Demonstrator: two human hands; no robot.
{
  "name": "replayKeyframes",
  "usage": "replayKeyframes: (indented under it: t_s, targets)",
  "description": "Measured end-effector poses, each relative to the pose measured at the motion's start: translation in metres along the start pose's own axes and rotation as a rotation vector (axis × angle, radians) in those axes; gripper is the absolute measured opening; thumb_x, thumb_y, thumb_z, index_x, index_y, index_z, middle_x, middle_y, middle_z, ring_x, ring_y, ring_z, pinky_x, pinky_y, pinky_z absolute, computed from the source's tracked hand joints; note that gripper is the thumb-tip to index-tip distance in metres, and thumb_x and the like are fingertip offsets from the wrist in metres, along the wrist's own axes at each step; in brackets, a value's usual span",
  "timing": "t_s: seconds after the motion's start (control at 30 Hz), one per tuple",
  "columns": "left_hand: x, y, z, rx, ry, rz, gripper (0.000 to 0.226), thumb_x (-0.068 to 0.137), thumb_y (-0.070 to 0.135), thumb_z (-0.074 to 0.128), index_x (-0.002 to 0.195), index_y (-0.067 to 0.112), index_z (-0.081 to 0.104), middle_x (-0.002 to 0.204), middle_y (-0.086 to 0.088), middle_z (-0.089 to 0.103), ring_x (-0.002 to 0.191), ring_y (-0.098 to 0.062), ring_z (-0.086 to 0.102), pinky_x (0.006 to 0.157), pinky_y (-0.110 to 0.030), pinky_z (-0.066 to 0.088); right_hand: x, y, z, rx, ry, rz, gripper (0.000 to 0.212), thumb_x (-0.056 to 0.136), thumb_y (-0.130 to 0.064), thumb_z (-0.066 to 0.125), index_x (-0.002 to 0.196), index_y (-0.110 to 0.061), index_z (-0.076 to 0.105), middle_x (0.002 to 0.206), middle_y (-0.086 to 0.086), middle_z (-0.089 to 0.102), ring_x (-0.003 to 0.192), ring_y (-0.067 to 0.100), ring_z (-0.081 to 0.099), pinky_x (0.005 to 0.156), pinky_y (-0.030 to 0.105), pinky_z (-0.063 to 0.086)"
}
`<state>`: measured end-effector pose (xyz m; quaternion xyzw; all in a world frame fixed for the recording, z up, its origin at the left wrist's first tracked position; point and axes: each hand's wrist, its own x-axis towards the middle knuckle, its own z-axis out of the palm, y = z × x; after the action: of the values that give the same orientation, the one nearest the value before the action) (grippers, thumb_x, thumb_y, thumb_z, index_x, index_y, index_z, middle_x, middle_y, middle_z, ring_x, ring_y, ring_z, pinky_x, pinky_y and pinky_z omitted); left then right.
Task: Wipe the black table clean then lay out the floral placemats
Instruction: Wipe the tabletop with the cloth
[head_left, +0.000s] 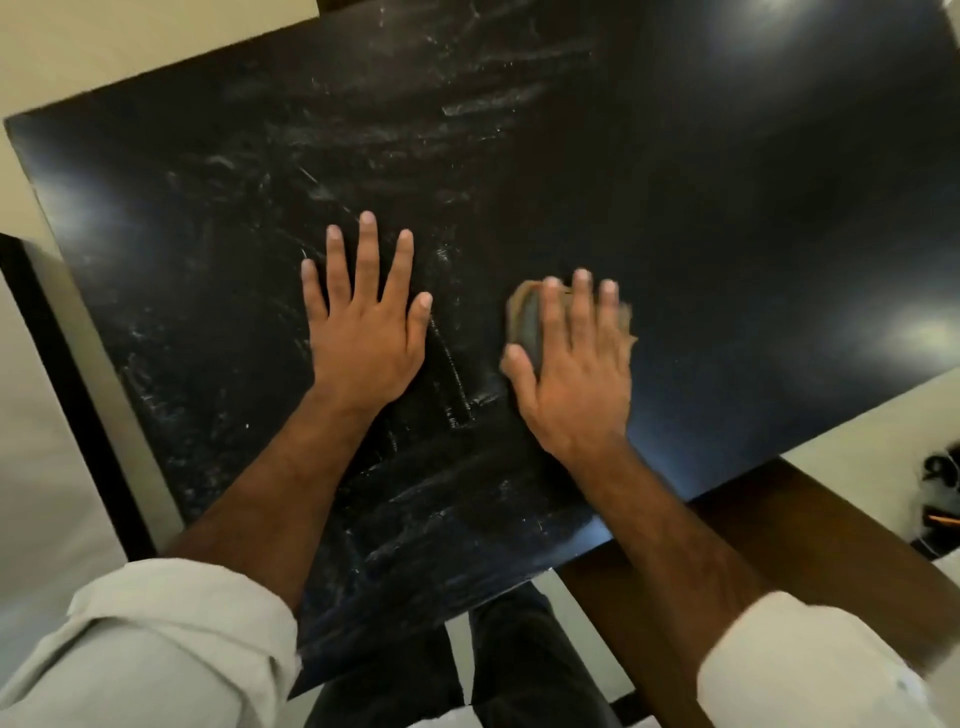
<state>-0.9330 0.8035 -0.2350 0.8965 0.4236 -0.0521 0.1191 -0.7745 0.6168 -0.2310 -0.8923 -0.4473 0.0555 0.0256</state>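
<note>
My left hand lies flat on the black table, fingers straight and spread, holding nothing. At its 3 o'clock, my right hand presses a brown cloth to the tabletop with near-straight fingers. Whitish smears streak the surface toward 12 o'clock.

Black table w/ whitish smears; brown-grey cloth; off-white sleeves.

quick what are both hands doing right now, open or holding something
Left hand: open, flat on the black table, fingers spread.
Right hand: open, straight fingers pressing a brownish cloth on the table.
</note>
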Motion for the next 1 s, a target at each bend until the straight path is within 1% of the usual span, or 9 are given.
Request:
replayKeyframes:
  t_s: [0.07,0.17,0.33,0.43,0.53,0.67,0.8,0.9,1.0]
  targets:
    - [0.001,-0.001,-0.001,-0.004,-0.011,0.008,0.071,0.117,0.056,0.023,0.179,0.027,0.004,0.187,-0.01,-0.01,0.172,-0.042,-0.008,0.135,-0.07,0.003,0.008,0.013,-0.002,-0.04,0.034,0.13,0.084,0.114,-0.067,0.027,0.178,-0.015,0.016,0.185,0.018,0.011,0.171,0.042,0.005,0.135,0.064,0.017]
    - [-0.006,-0.012,-0.001,-0.04,-0.034,0.005,0.074,0.117,0.056,0.025,0.179,0.022,0.002,0.186,-0.009,-0.013,0.172,-0.04,-0.012,0.136,-0.069,0.0,0.051,0.002,-0.005,-0.039,0.07,0.255,0.084,0.113,-0.068,0.026,0.176,-0.012,0.021,0.182,0.021,0.019,0.17,0.045,0.011,0.133,0.065,0.023]
    - [-0.043,-0.029,0.004,0.0,-0.006,-0.05,0.075,0.116,0.058,0.026,0.179,0.024,0.004,0.186,-0.011,-0.01,0.171,-0.042,-0.008,0.134,-0.071,0.0,0.095,-0.061,-0.003,0.014,0.103,0.15,0.086,0.11,-0.069,0.032,0.175,-0.013,0.028,0.181,0.022,0.024,0.168,0.048,0.017,0.129,0.062,0.025]
    - [-0.051,-0.03,0.005,-0.008,-0.028,-0.06,0.074,0.117,0.058,0.027,0.179,0.026,0.001,0.186,-0.011,-0.01,0.171,-0.042,-0.008,0.135,-0.071,0.002,0.056,-0.088,0.0,0.045,0.064,-0.009,0.088,0.109,-0.07,0.033,0.176,-0.014,0.025,0.183,0.02,0.018,0.17,0.045,0.012,0.13,0.058,0.024]
    - [-0.052,-0.028,0.004,-0.011,-0.034,-0.056,0.074,0.117,0.059,0.025,0.179,0.027,0.0,0.186,-0.01,-0.011,0.171,-0.042,-0.008,0.135,-0.071,0.002,-0.01,-0.081,0.002,0.063,-0.003,-0.089,0.089,0.11,-0.071,0.035,0.177,-0.015,0.02,0.185,0.018,0.011,0.171,0.042,0.006,0.133,0.057,0.021]
    - [-0.058,-0.03,0.001,-0.011,-0.062,-0.076,0.075,0.116,0.06,0.023,0.178,0.028,-0.003,0.186,-0.009,-0.015,0.171,-0.042,-0.012,0.135,-0.071,0.001,-0.06,-0.031,-0.003,0.031,-0.082,0.004,0.089,0.11,-0.072,0.031,0.179,-0.02,0.009,0.186,0.013,0.002,0.172,0.04,-0.001,0.133,0.063,0.015]
    - [-0.096,-0.027,0.007,0.0,-0.068,-0.079,0.075,0.116,0.06,0.023,0.179,0.028,-0.003,0.186,-0.01,-0.015,0.171,-0.043,-0.012,0.134,-0.071,0.0,-0.035,0.018,-0.01,-0.036,-0.02,0.192,0.085,0.114,-0.069,0.021,0.178,-0.015,0.014,0.185,0.019,0.009,0.171,0.044,0.004,0.135,0.065,0.017]
    - [-0.119,-0.019,0.015,-0.001,-0.068,-0.075,0.073,0.117,0.059,0.022,0.179,0.03,-0.002,0.186,-0.011,-0.014,0.171,-0.043,-0.011,0.134,-0.071,0.001,-0.004,0.006,-0.008,-0.03,0.011,0.236,0.084,0.113,-0.068,0.018,0.178,-0.014,0.017,0.184,0.021,0.013,0.17,0.046,0.006,0.135,0.062,0.014]
    - [-0.12,-0.019,0.02,-0.007,-0.041,-0.081,0.071,0.117,0.059,0.021,0.179,0.032,0.0,0.186,-0.01,-0.011,0.171,-0.043,-0.009,0.134,-0.072,0.001,-0.003,-0.035,0.0,-0.002,0.022,0.134,0.084,0.111,-0.068,0.025,0.177,-0.016,0.022,0.183,0.02,0.017,0.17,0.047,0.01,0.133,0.061,0.016]
